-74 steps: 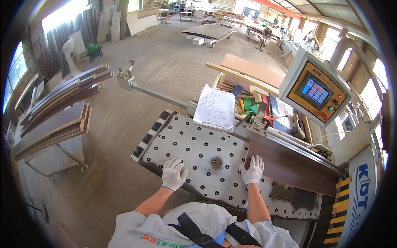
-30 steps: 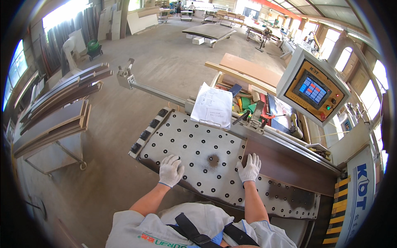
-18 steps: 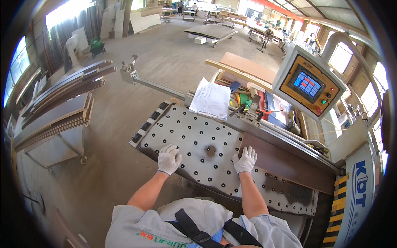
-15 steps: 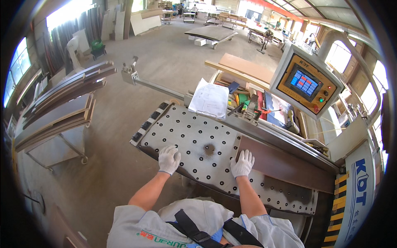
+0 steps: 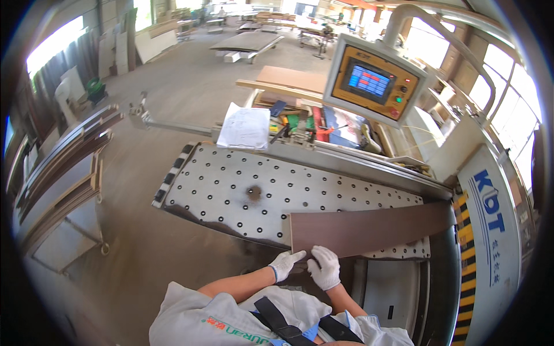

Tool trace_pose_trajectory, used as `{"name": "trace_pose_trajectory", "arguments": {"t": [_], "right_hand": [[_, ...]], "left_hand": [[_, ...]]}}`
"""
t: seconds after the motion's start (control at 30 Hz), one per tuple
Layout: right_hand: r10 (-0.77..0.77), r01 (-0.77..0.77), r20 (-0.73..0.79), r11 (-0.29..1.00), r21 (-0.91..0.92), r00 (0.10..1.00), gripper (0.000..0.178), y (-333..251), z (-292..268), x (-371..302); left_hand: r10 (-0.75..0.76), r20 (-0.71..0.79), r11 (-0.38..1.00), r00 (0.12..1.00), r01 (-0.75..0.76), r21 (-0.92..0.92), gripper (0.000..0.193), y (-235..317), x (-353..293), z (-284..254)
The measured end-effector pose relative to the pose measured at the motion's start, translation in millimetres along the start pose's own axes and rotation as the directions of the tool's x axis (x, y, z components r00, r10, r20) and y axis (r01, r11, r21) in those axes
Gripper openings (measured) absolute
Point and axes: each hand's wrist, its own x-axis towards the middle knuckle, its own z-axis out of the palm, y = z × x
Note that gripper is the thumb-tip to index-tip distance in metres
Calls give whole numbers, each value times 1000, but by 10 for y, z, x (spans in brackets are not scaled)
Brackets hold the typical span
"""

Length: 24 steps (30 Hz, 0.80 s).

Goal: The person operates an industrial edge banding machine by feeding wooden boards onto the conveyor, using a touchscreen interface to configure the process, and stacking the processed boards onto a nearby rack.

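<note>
Brown board, shifted since the earlier frames from the perforated table's far side to its near edge, runs lengthwise roughly along it, left end overhanging, with the gloved left hand at that corner and right hand beside it, fingers bent, grips unclear.

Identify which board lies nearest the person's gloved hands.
The dark brown board lying partly on the black-dotted table, its near left corner by the left hand and right hand. The stacked boards at left and the tan board lie farther off.
</note>
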Motion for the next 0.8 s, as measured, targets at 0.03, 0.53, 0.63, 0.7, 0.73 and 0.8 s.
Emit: {"name": "trace_pose_trajectory", "arguments": {"t": [0.03,0.53,0.63,0.7,0.73,0.8], "right_hand": [[55,-55,-63,998,9,996,31,70,-52,17],[352,-193,243,842,-504,904,86,862,21,896],[262,-121,359,921,-369,896,86,326,601,1253],[152,-44,379,959,-280,913,80,-7,1063,1198],[88,1,369,972,-235,925,79,-245,1240,1193],[64,0,379,986,-167,923,83,-620,1488,1168]], "left_hand": [[-97,-78,995,992,97,-9,41,1,55,43],[312,-763,591,566,-744,-311,40,822,-1673,-2815],[436,-588,540,682,-720,-435,37,782,-1592,-2476],[245,-585,609,773,-592,-527,38,645,-1429,-2165],[257,-583,585,771,-604,-541,44,614,-1362,-2029],[124,-609,569,783,-559,-603,49,605,-1294,-2262]]}}
